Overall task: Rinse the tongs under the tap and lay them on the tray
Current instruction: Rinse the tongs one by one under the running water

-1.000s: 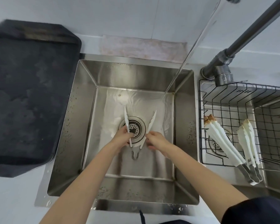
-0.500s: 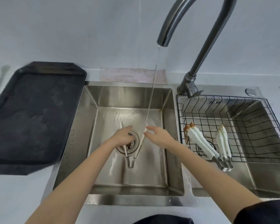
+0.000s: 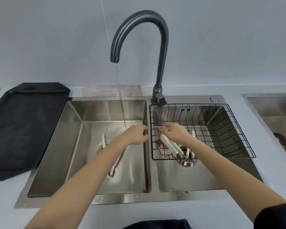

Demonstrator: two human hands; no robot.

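A double stainless sink set in a pale worktop (image 3: 271, 187) below a plain wall is shown, with a dark tray (image 3: 23, 129) on the worktop to the left and a thin stream of water (image 3: 122, 109) running from the gooseneck tap (image 3: 162, 47) into the left basin (image 3: 73, 146). One pair of white tongs (image 3: 113, 169) is seen lying on the floor of that basin, over the drain and partly hidden by the left forearm, apart from the stream and held by neither hand. The left hand (image 3: 136, 134) is hung loosely curled and empty above the basin, beside the divider between the two basins. The right hand (image 3: 174, 132) is reached into the black wire basket (image 3: 221, 129) seated in the right basin, its fingers spread over a soiled pair of tongs (image 3: 169, 145) with brown residue at the tip; whether that pair is already gripped cannot be told. A further pair (image 3: 192, 133) lies beyond the wrist in the same basket. The tray bears no tongs, so the task is judged to be at an early stage, with the step in hand being the fetching of a dirty pair from the basket. The next move is judged to call for a closed grip on that pair, a lift clear of the basket wires, and a carry leftward across the divider into the stream.
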